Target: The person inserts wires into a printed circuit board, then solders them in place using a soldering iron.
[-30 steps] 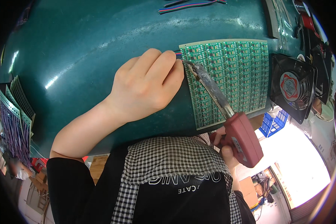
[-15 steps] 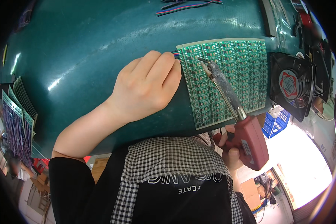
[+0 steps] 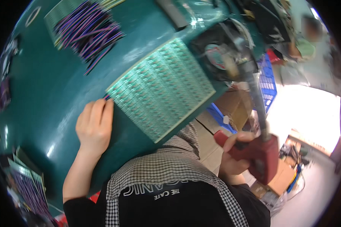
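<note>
A green circuit board panel (image 3: 163, 90), blurred by motion, lies at an angle on the table in front of me. My left hand (image 3: 94, 126) rests at its left corner, fingers closed on a short bundle of thin coloured wires (image 3: 107, 97) that meets the panel's edge. The hand covers most of that bundle. Off the table's near right edge, my right hand (image 3: 233, 159) grips the handle of a dark red soldering gun (image 3: 263, 157). Its long barrel points upward, smeared by motion, and the tip overlaps the black fan in view, apart from the panel.
A black fan (image 3: 204, 47) stands beyond the panel's right side. Loose coloured wires (image 3: 89, 30) are heaped at the far left, beside a dark bar (image 3: 172, 15). Wired boards (image 3: 28, 181) stand at the near left. A blue crate (image 3: 268, 85) and cardboard boxes (image 3: 282, 178) sit right, below the table.
The soldering gun has swung off the panel to the right, toward the fan. My view has turned, so the panel appears tilted. My left hand still holds the wires at the panel's edge.
</note>
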Action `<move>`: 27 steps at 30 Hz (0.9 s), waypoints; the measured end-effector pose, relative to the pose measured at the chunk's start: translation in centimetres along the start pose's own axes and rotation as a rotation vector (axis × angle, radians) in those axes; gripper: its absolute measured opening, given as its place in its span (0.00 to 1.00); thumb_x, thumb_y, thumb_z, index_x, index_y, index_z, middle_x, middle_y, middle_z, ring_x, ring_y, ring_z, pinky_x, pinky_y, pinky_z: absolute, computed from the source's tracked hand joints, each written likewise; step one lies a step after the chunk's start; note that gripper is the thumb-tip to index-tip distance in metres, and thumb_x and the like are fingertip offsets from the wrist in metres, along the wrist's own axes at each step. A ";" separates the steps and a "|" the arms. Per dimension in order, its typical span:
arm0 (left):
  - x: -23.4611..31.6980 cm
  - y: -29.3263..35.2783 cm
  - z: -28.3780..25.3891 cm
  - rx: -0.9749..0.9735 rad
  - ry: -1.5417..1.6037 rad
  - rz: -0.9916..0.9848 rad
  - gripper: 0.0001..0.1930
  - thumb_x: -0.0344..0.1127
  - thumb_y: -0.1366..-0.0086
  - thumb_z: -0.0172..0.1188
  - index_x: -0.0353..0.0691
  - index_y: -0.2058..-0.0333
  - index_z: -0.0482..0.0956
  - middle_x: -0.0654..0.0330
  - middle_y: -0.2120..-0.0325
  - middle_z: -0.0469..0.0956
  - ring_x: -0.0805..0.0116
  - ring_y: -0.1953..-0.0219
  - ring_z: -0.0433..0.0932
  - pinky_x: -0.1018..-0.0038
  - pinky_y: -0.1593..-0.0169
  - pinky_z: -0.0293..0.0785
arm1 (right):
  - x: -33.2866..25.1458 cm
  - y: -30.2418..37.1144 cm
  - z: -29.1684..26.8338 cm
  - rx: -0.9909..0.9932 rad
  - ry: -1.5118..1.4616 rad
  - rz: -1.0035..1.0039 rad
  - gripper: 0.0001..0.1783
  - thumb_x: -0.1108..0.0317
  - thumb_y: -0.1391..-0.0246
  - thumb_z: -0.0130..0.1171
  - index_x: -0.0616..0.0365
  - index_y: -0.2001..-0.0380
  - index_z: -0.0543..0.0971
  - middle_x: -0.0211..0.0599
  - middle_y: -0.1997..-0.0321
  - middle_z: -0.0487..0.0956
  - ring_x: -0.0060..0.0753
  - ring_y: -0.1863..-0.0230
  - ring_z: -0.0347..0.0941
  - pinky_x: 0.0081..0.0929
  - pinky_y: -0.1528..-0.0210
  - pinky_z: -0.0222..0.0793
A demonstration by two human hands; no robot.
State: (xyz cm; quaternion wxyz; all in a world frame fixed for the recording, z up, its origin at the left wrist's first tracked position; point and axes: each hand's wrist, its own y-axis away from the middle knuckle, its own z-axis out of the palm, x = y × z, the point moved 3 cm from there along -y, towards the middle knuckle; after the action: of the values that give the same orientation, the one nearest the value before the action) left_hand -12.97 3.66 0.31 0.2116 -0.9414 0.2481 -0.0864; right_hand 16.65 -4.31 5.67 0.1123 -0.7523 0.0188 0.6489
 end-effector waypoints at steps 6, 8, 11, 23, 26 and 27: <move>0.1 -0.1 0.2 -0.047 0.002 -0.035 0.10 0.26 0.51 0.62 0.35 0.66 0.80 0.59 0.67 0.75 0.63 0.65 0.77 0.72 0.66 0.73 | 1.2 -6.2 -4.8 0.446 0.372 0.046 0.21 0.67 0.41 0.53 0.64 0.47 0.68 0.37 0.61 0.78 0.17 0.72 0.71 0.19 0.75 0.70; -0.6 -0.9 -0.6 -0.090 0.035 -0.081 0.10 0.26 0.50 0.62 0.36 0.66 0.80 0.58 0.67 0.76 0.62 0.65 0.77 0.71 0.65 0.73 | 1.1 -8.6 -5.3 0.516 0.372 -0.076 0.19 0.73 0.42 0.53 0.65 0.48 0.70 0.41 0.57 0.78 0.17 0.76 0.69 0.15 0.78 0.65; -1.9 -3.5 -1.3 -0.010 0.127 -0.159 0.10 0.27 0.46 0.61 0.37 0.63 0.79 0.57 0.65 0.76 0.57 0.63 0.76 0.67 0.60 0.74 | -1.8 -10.0 -4.1 0.489 0.330 -0.417 0.17 0.69 0.40 0.49 0.68 0.50 0.72 0.43 0.58 0.77 0.16 0.81 0.67 0.12 0.82 0.61; -5.7 -8.7 5.2 -0.049 0.021 -0.214 0.05 0.30 0.42 0.57 0.35 0.68 0.76 0.57 0.71 0.75 0.57 0.65 0.76 0.64 0.61 0.73 | -0.2 1.2 -8.1 0.419 0.032 -0.292 0.29 0.59 0.40 0.53 0.66 0.42 0.60 0.48 0.51 0.73 0.26 0.73 0.66 0.17 0.73 0.64; -6.1 -8.7 2.7 0.016 0.459 -0.349 0.05 0.28 0.39 0.54 0.32 0.66 0.74 0.57 0.75 0.75 0.68 0.73 0.75 0.73 0.67 0.70 | 0.8 2.4 -5.2 0.287 -0.087 -0.187 0.31 0.55 0.43 0.56 0.66 0.45 0.62 0.43 0.54 0.73 0.26 0.71 0.67 0.20 0.69 0.65; -5.9 -8.3 1.6 -0.077 0.644 -0.468 0.05 0.29 0.37 0.54 0.34 0.65 0.74 0.64 0.77 0.71 0.78 0.74 0.70 0.79 0.69 0.67 | 1.0 3.0 -4.2 0.183 -0.137 -0.140 0.30 0.54 0.44 0.57 0.67 0.47 0.65 0.41 0.56 0.74 0.26 0.71 0.68 0.21 0.69 0.65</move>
State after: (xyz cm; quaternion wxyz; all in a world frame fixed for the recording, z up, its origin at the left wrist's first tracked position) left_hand -14.08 13.74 2.14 0.0621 -0.9046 0.0834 -0.4134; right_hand 20.35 -7.95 4.78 0.2267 -0.6923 0.0178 0.6849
